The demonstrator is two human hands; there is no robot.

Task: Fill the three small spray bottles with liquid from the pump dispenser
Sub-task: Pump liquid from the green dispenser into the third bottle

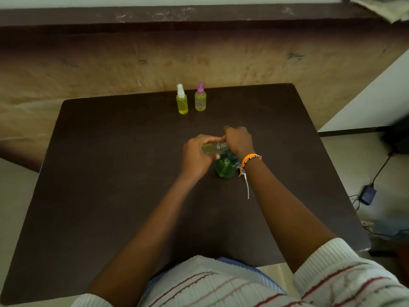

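Your left hand (194, 155) grips the third small bottle (213, 148), fingers curled round its body; the bottle lies nearly on its side, neck pointing to your right, held above the table. It shows yellow-green liquid inside. Your right hand (238, 140) is closed over the neck end of that bottle; what the fingers pinch there is hidden, so I cannot tell whether a cap sits under them. An orange bracelet (251, 157) is on your right wrist.

The green pump dispenser (226, 167) stands on the dark table (110, 173) directly under both hands, its top covered by them.

Two filled bottles stand upright near the far edge, just beside each other and apart: the white-capped bottle (182, 100) on the left, the purple-capped bottle (200, 99) on the right. Both hold yellow liquid.
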